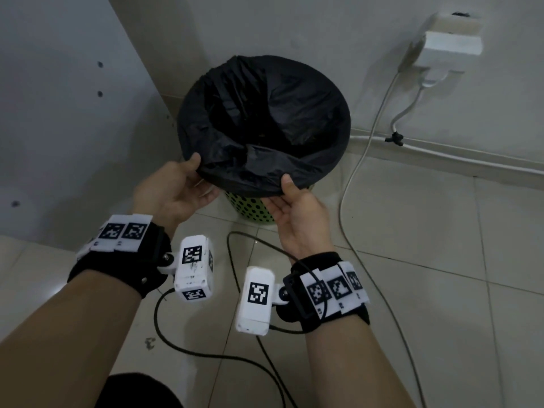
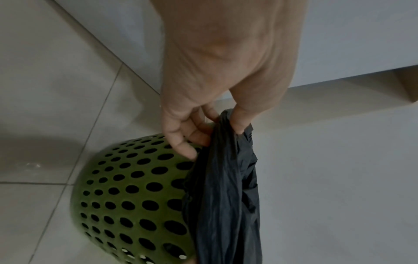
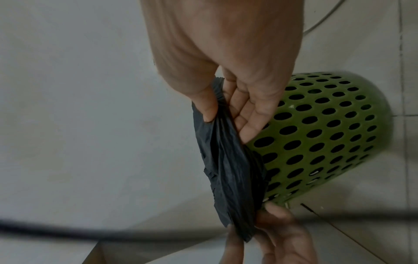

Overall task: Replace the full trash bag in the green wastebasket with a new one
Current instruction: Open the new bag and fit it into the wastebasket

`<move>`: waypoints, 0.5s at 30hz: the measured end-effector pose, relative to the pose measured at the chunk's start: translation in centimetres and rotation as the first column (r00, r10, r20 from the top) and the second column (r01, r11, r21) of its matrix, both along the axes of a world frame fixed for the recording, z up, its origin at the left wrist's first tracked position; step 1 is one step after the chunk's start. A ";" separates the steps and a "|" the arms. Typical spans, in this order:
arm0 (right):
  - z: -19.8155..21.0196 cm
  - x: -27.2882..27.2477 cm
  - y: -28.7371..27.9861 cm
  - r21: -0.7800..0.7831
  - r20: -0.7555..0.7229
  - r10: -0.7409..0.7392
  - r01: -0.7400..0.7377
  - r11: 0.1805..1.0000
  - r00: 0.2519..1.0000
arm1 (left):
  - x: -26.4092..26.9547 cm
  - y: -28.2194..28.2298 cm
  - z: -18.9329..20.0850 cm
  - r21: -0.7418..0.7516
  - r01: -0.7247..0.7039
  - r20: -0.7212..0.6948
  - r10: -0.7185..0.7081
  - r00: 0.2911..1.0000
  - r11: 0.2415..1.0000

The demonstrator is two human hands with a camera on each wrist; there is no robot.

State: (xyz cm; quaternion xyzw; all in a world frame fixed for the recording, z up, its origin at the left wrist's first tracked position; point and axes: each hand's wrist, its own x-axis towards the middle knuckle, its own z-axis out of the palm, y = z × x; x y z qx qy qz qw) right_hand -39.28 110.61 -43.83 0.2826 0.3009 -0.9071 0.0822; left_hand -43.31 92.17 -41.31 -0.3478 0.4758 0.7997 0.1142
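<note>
A black trash bag (image 1: 265, 119) lines the green perforated wastebasket (image 1: 250, 209), its mouth spread wide over the rim. My left hand (image 1: 188, 179) pinches the bag's near edge at the left, thumb on top and fingers underneath. My right hand (image 1: 290, 195) pinches the same edge further right. In the left wrist view the left hand (image 2: 217, 128) holds the bag's hem (image 2: 228, 187) beside the wastebasket (image 2: 131, 196). The right wrist view has the right hand (image 3: 224, 110) pinching the bag (image 3: 228, 169) in front of the wastebasket (image 3: 316, 135). The bag's inside looks dark; its contents are hidden.
The wastebasket stands on a tiled floor (image 1: 426, 260) in a corner, a white panel (image 1: 59, 113) at left and a wall behind. A white wall box (image 1: 450, 42) trails a white cable (image 1: 353, 184) down the right. Black cords (image 1: 235, 278) loop on the floor between my wrists.
</note>
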 end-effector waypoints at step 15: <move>0.6 -1.7 3.4 0.017 0.079 0.051 -0.053 0.998 0.996 | -1.3 -1.2 0.5 -0.190 0.072 -0.109 -0.094 0.990 0.979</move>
